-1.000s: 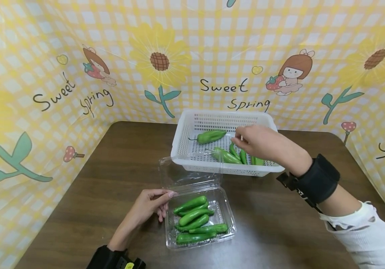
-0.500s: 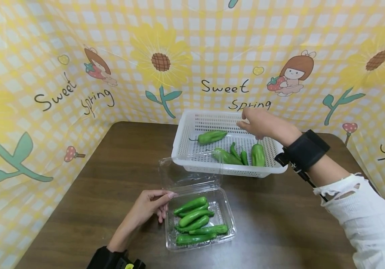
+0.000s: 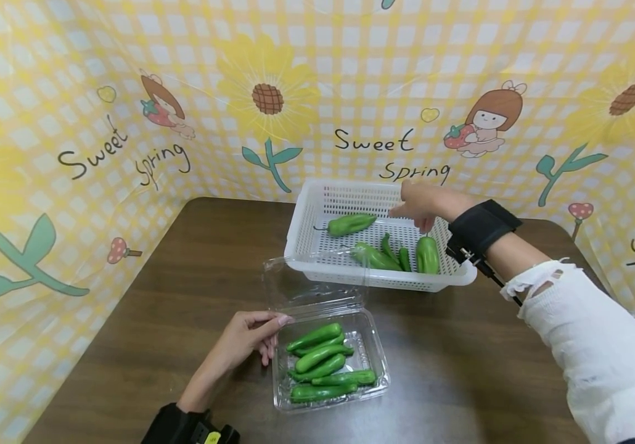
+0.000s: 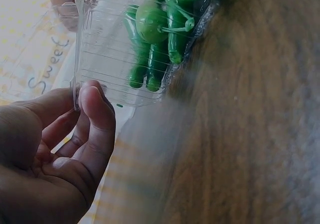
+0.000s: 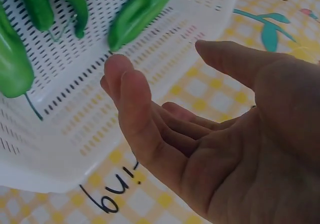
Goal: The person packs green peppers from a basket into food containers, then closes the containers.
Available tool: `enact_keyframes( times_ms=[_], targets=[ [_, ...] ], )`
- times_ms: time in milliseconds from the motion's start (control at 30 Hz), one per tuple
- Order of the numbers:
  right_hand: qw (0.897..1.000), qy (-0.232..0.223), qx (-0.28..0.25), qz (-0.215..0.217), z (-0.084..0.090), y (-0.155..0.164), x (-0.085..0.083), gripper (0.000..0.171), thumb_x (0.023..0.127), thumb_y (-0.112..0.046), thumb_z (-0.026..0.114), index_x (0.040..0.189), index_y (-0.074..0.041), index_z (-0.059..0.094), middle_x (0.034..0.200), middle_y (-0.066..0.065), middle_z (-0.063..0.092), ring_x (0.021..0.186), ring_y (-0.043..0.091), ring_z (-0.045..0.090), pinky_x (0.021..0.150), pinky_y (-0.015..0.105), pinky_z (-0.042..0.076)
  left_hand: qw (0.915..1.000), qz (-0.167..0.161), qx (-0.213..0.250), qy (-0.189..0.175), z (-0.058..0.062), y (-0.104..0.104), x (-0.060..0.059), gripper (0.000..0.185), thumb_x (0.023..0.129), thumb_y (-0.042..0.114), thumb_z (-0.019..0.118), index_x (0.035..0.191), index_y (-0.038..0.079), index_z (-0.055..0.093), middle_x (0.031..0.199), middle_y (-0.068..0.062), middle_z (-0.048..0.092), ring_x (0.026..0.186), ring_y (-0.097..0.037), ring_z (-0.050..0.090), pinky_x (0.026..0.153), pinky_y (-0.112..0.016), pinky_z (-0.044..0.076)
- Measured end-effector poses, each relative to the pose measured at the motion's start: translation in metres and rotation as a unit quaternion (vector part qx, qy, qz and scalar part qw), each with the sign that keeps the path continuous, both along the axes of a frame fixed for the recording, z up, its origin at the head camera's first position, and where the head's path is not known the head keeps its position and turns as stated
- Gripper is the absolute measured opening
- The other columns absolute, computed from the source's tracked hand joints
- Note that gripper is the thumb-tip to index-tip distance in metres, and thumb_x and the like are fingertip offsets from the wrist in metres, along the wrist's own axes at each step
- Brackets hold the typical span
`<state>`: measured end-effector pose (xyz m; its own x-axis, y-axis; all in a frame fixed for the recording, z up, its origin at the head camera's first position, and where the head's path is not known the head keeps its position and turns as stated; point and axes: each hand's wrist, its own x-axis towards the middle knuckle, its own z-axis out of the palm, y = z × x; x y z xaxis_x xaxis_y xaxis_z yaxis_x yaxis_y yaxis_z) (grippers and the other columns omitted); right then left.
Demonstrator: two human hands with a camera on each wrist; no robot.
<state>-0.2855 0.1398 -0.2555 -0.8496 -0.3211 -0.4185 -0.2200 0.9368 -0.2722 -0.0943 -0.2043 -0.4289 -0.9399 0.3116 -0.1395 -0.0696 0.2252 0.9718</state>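
Note:
My left hand (image 3: 242,340) pinches the left rim of a clear plastic clamshell box (image 3: 380,351) between thumb and fingers; the left wrist view shows the thumb (image 4: 97,103) at that edge. Inside the box lie several slim green chili peppers (image 3: 323,357). Its hinged lid (image 3: 295,287) stands raised at the back, overlapping the basket's front. Over the back right of a white perforated basket (image 3: 298,237), my right hand (image 3: 427,205) holds nothing, thumb spread from bent fingers (image 5: 135,93). Larger green peppers (image 3: 351,224) (image 3: 427,254) and small chilies (image 3: 388,250) lie in the basket.
A dark brown wooden table (image 3: 206,259) carries both containers. Behind and at the sides hangs a yellow checked cloth (image 3: 212,74) with flowers and lettering, close against the basket's back. Each wrist wears a black band (image 3: 484,227).
My right hand has lifted from the chilies and moved toward the basket's back, uncovering the large pepper at the right. My left hand and the box have kept their place.

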Motion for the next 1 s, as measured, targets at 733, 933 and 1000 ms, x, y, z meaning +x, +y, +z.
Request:
enact_keyframes(
  times_ms=[733, 933, 1000],
  targets=[
    [0.996, -0.075, 0.025, -0.034, -0.048, -0.011, -0.026, 0.059, 0.1, -0.037, 0.057, 0.139, 0.006, 0.045, 0.12, 0.029, 0.06, 0.079, 0.03, 0.072, 0.068, 0.035, 0.064, 1.0, -0.002, 0.006, 0.002, 0.0, -0.002, 0.001, 0.034, 0.101, 0.021, 0.059, 0.123, -0.004, 0.066, 0.068, -0.008, 0.06, 0.05, -0.012, 0.06, 0.046, -0.037, 0.058],
    [0.995, -0.067, 0.066, -0.027, -0.057, -0.019, -0.028, 0.06, 0.099, -0.04, 0.055, 0.14, 0.003, 0.047, 0.117, 0.027, 0.063, 0.078, 0.028, 0.073, 0.055, 0.026, 0.059, 1.0, 0.002, -0.001, 0.003, 0.001, -0.002, 0.001, 0.034, 0.101, 0.022, 0.059, 0.123, -0.003, 0.067, 0.068, -0.009, 0.06, 0.05, -0.012, 0.061, 0.046, -0.038, 0.059],
    [0.994, -0.072, 0.084, -0.025, -0.062, -0.02, -0.027, 0.063, 0.1, -0.042, 0.054, 0.143, 0.002, 0.044, 0.127, 0.028, 0.059, 0.079, 0.028, 0.074, 0.056, 0.027, 0.059, 1.0, 0.002, -0.001, 0.001, 0.0, -0.001, 0.001, 0.034, 0.101, 0.023, 0.059, 0.123, -0.003, 0.067, 0.068, -0.009, 0.06, 0.05, -0.012, 0.061, 0.046, -0.038, 0.059]
  ],
)
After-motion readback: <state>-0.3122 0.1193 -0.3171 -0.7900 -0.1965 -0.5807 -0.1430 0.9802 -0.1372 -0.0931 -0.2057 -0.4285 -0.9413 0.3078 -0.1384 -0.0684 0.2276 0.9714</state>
